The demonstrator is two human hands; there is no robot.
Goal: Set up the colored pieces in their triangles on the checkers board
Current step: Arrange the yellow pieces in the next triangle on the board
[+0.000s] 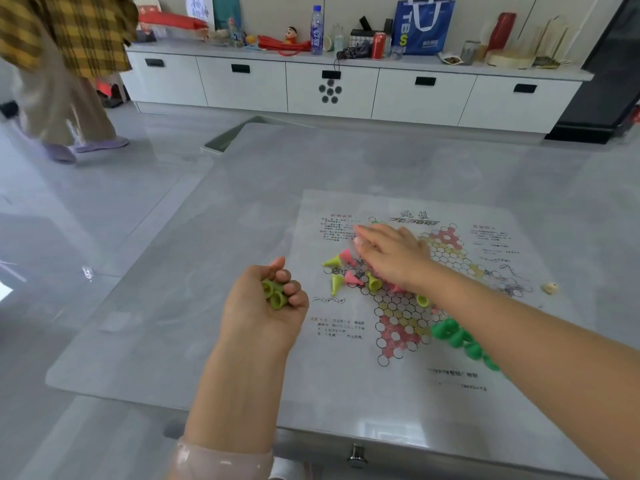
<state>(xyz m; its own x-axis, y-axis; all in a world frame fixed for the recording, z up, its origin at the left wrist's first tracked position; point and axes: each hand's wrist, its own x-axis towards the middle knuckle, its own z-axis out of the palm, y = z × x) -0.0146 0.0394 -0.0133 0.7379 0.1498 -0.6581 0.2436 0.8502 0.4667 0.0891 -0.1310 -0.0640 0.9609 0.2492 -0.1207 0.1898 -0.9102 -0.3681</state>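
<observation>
Nearest the lens, my left hand lies palm-up, fingers curled loosely around a few olive-green cone pieces, beside the printed checkers board sheet on the grey table. My right hand reaches flat over the scattered yellow-green and pink pieces, fingers spread; whether it grips anything I cannot tell. Sorting is the step in hand, I judge: bright green pieces sit clustered near the lower triangle, and next each colour needs seating upright in its own triangle.

1. One head-worn wide-angle view is provided, aimed forward and down across a grey glossy table.
2. The printed paper checkers board is seen close, the white drawer cabinet far behind.
</observation>
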